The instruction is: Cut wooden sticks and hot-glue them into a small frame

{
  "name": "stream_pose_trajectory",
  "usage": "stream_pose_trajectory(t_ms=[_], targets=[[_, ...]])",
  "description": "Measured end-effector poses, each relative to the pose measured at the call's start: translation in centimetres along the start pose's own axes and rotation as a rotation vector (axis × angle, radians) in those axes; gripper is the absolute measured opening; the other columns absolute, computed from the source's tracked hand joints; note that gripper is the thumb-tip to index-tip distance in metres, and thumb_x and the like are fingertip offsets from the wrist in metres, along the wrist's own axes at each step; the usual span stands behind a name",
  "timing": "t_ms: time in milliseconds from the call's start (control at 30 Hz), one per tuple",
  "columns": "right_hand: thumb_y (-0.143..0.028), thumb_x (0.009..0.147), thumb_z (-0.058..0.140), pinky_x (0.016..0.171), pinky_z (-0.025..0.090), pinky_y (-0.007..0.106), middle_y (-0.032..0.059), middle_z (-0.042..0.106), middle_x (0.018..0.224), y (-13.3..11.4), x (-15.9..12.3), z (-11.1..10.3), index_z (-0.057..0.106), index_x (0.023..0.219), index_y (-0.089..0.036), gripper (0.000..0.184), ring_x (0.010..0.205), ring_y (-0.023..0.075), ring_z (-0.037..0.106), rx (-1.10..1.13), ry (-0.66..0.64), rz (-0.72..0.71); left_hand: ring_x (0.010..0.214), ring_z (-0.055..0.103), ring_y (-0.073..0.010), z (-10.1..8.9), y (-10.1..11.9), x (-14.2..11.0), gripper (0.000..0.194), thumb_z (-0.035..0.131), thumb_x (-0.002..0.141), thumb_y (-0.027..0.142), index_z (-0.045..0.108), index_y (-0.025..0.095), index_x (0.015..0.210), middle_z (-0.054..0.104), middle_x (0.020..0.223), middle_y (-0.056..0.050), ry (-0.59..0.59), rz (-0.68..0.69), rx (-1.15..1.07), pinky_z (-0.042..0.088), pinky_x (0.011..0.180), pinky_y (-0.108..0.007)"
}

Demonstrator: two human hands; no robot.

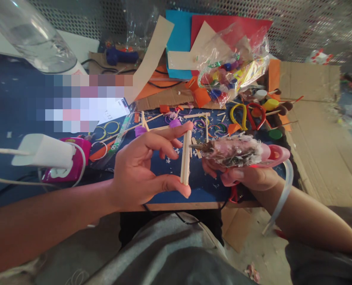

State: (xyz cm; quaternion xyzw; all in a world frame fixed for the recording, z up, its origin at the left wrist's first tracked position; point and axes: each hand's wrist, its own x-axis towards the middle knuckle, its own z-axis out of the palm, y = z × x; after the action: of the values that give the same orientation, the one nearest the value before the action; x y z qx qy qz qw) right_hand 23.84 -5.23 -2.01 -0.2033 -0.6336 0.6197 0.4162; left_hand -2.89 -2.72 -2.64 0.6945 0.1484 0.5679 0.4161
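Between the thumb and a fingertip of my left hand [146,166] a short bundle of wooden sticks [186,158] is pinched by its two ends, held upright in view above the table. My right hand [250,178] is wrapped round a pink hot glue gun [238,152], whose front is crusted with fluff and grime. The gun's metal nozzle [197,146] points left and is at the right side of the sticks; whether it touches them I cannot tell. A clear glue stick [283,202] curves down from the gun's back end.
On the blue table [164,194] lie thin sticks, scissors [247,116] and coloured rings. A plastic bag [235,63] of small items lies behind, before coloured paper [178,39]. At left are a white charger [42,150], a phone [113,113] and a water bottle [36,35]. Cardboard [315,138] lies right.
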Motion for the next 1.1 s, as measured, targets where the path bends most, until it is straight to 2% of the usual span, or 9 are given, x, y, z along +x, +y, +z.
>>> stream_pose_trajectory(t_ms=[200, 400, 500, 667, 767, 867, 1000, 1100], targets=[[-0.051, 0.098, 0.082, 0.048, 0.039, 0.024, -0.0045, 0.068, 0.078, -0.6, 0.1, 0.5, 0.081, 0.138, -0.049, 0.040, 0.055, 0.0110, 0.052, -0.013, 0.044, 0.036, 0.115, 0.083, -0.0253, 0.0, 0.0, -0.2, 0.055, 0.107, 0.073, 0.046, 0.077, 0.025, 0.113, 0.080, 0.147, -0.013, 0.005, -0.002, -0.011, 0.066, 0.081, -0.035], [-0.048, 0.094, 0.086, 0.055, 0.045, 0.027, -0.0029, 0.067, 0.073, -1.6, 0.5, 0.9, 0.089, 0.122, -0.037, 0.030, 0.061, 0.0136, 0.056, -0.026, 0.073, 0.082, 0.110, 0.084, -0.0261, -0.2, -0.3, -0.2, 0.056, 0.108, 0.071, 0.049, 0.077, 0.026, 0.112, 0.081, 0.146, -0.011, 0.013, 0.000, 0.003, 0.066, 0.076, -0.036], [-0.051, 0.094, 0.085, 0.059, 0.049, 0.029, -0.0032, 0.066, 0.071, -1.7, 0.4, 1.0, 0.088, 0.122, -0.038, 0.031, 0.061, 0.0147, 0.057, -0.069, 0.080, 0.081, 0.109, 0.084, -0.0265, -0.2, -0.5, -0.1, 0.059, 0.110, 0.068, 0.049, 0.077, 0.026, 0.111, 0.080, 0.147, -0.012, 0.005, 0.017, 0.001, 0.067, 0.074, -0.036], [-0.052, 0.100, 0.079, 0.082, 0.062, 0.036, -0.0050, 0.062, 0.068, -1.0, 0.0, 0.6, 0.081, 0.136, -0.046, 0.037, 0.072, 0.0192, 0.066, -0.163, 0.064, -0.023, 0.111, 0.084, -0.0276, -0.3, -0.6, -0.3, 0.057, 0.108, 0.071, 0.051, 0.076, 0.028, 0.112, 0.078, 0.151, -0.011, 0.007, -0.011, -0.004, 0.067, 0.075, -0.039], [-0.050, 0.100, 0.079, 0.099, 0.062, 0.041, -0.0055, 0.059, 0.065, -0.6, -0.1, 0.4, 0.080, 0.139, -0.043, 0.039, 0.078, 0.0208, 0.070, -0.189, 0.029, -0.072, 0.113, 0.083, -0.0292, -0.4, -0.5, -0.4, 0.059, 0.109, 0.069, 0.049, 0.076, 0.028, 0.114, 0.077, 0.152, -0.011, 0.000, -0.026, -0.027, 0.068, 0.077, -0.041], [-0.050, 0.102, 0.076, 0.106, 0.061, 0.045, -0.0044, 0.064, 0.070, -0.6, 0.0, 0.2, 0.078, 0.141, -0.042, 0.040, 0.076, 0.0210, 0.069, -0.212, 0.011, -0.121, 0.113, 0.083, -0.0300, -0.4, -0.6, -0.3, 0.060, 0.110, 0.068, 0.047, 0.077, 0.027, 0.114, 0.078, 0.151, -0.012, -0.007, -0.016, -0.034, 0.067, 0.076, -0.041], [-0.044, 0.104, 0.075, 0.113, 0.059, 0.048, -0.0020, 0.073, 0.087, -1.0, 0.2, 0.1, 0.082, 0.134, -0.038, 0.031, 0.068, 0.0160, 0.063, -0.276, -0.032, -0.115, 0.112, 0.083, -0.0288, -0.3, -0.7, -0.3, 0.060, 0.109, 0.068, 0.049, 0.077, 0.028, 0.113, 0.080, 0.148, -0.011, 0.011, -0.008, -0.024, 0.067, 0.076, -0.040], [-0.042, 0.102, 0.076, 0.108, 0.062, 0.044, -0.0015, 0.074, 0.088, -1.2, 0.3, -0.1, 0.083, 0.131, -0.038, 0.030, 0.078, 0.0191, 0.072, -0.314, -0.052, -0.108, 0.112, 0.083, -0.0286, -0.2, -0.6, -0.2, 0.059, 0.108, 0.068, 0.051, 0.076, 0.028, 0.111, 0.079, 0.149, -0.010, 0.023, -0.019, -0.018, 0.067, 0.076, -0.039]])
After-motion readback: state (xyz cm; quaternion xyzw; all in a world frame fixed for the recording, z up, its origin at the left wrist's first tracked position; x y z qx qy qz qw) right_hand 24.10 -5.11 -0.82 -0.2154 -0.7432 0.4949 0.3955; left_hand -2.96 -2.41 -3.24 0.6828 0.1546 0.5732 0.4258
